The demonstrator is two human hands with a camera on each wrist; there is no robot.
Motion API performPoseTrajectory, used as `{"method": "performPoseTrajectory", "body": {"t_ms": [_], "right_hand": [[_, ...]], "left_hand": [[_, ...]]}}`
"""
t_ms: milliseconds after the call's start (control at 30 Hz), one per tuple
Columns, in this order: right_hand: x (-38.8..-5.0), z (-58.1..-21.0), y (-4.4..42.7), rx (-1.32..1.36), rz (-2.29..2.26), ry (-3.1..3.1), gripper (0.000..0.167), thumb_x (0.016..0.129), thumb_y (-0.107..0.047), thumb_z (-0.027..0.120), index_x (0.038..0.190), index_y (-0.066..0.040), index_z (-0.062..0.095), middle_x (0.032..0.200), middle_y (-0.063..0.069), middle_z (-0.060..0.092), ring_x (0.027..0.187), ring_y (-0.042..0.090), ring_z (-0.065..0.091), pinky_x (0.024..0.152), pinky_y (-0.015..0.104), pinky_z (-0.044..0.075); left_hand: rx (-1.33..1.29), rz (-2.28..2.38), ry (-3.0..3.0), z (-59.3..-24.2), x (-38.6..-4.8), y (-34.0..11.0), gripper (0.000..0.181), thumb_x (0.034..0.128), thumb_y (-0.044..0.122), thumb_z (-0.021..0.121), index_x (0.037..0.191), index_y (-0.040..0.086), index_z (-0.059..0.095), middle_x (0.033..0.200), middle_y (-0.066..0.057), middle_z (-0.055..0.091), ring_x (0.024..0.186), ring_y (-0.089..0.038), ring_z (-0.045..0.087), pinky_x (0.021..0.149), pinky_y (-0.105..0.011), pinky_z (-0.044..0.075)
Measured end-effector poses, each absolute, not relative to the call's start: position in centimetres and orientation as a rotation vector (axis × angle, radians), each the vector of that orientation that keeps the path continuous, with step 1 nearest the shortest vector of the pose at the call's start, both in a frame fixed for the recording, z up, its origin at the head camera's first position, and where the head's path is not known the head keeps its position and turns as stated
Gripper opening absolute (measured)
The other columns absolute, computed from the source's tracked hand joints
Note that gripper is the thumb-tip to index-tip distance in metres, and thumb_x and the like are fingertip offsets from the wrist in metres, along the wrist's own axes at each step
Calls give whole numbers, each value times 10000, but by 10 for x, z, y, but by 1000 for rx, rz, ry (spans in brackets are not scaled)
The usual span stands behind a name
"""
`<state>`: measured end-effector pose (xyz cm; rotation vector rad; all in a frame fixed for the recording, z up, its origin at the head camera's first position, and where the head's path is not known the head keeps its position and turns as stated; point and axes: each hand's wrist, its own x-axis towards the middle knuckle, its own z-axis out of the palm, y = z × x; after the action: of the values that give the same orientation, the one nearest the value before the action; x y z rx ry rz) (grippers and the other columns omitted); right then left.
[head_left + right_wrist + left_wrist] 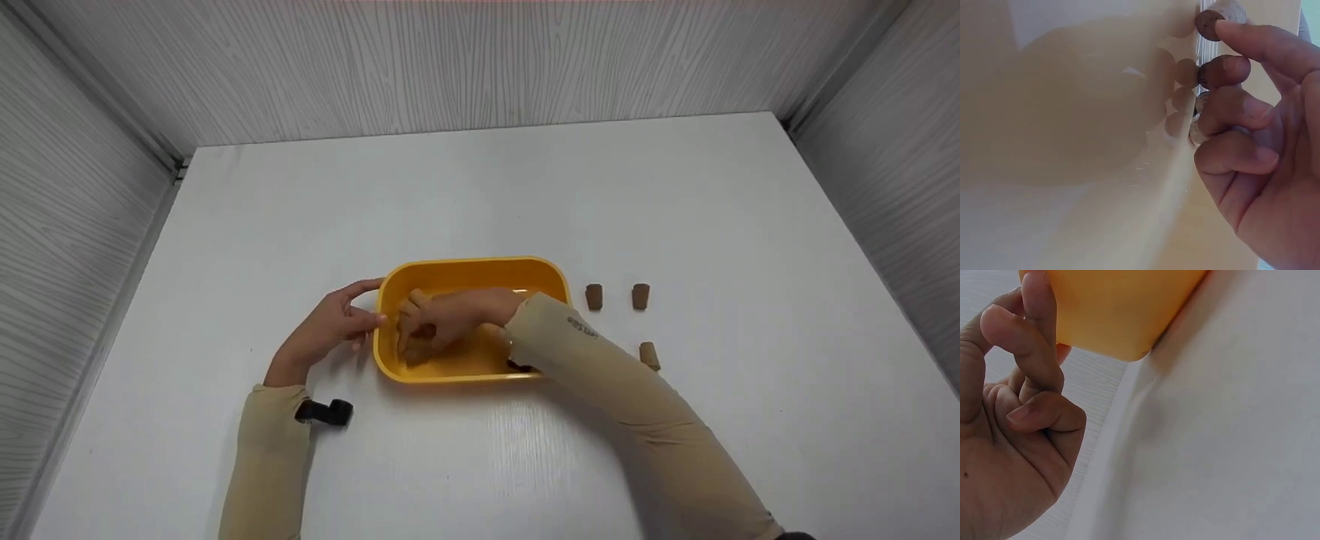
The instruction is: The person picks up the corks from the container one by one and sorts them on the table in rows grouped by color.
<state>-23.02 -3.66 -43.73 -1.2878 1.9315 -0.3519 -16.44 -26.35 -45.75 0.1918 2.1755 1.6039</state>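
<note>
A yellow plastic tub [469, 379] stands on the white table. At its left end my left hand [328, 326] pinches the rim, thumb at the edge and index finger outside the wall; the left wrist view shows the other fingers curled beneath. My right hand [450, 319] reaches inside the tub, near the left end wall. In the right wrist view its thumb and a finger pinch a brown cork stopper [1210, 25]. Several more corks [1201, 103] stand in a row beyond the curled fingers, partly hidden by them. The tub's glossy floor mirrors them.
Right of the tub, three corks lie on the table: two brown ones [594, 297] [640, 296] side by side, and a lighter cork [649, 356] nearer, close to the right sleeve [637, 397]. Grey wood-grain panels [480, 67] enclose the table at the back and sides.
</note>
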Motion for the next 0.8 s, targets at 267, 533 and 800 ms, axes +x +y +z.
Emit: {"method": "performPoseTrajectory", "body": {"t_ms": [267, 533, 800], "right_hand": [[-227, -437, -37, -1223, -344, 1980, 393, 900, -352, 673, 1265, -261, 558, 1058, -12, 497, 953, 147, 477, 842, 254, 413], [-225, -439, -40, -1224, -314, 1965, 163, 911, -309, 667, 1059, -242, 654, 999, -45, 601, 925, 130, 502, 845, 245, 425], [-225, -435, -39, -1249, -286, 1958, 147, 950, -251, 614, 1087, -253, 669, 1014, -31, 549, 911, 139, 468, 812, 240, 390]], "left_hand": [[157, 1591, 2172, -456, -165, -263, 668, 901, 252, 682, 1477, 130, 365, 593, 27, 572, 517, -91, 473, 552, -214, 425], [164, 1611, 2172, -457, -164, -264, 673, 902, 228, 681, 1478, 107, 356, 582, 35, 576, 498, -86, 464, 529, -217, 421], [178, 1614, 2166, -459, -165, -263, 647, 910, 229, 671, 1474, 128, 369, 573, 48, 570, 494, -94, 463, 535, -214, 427]]}}
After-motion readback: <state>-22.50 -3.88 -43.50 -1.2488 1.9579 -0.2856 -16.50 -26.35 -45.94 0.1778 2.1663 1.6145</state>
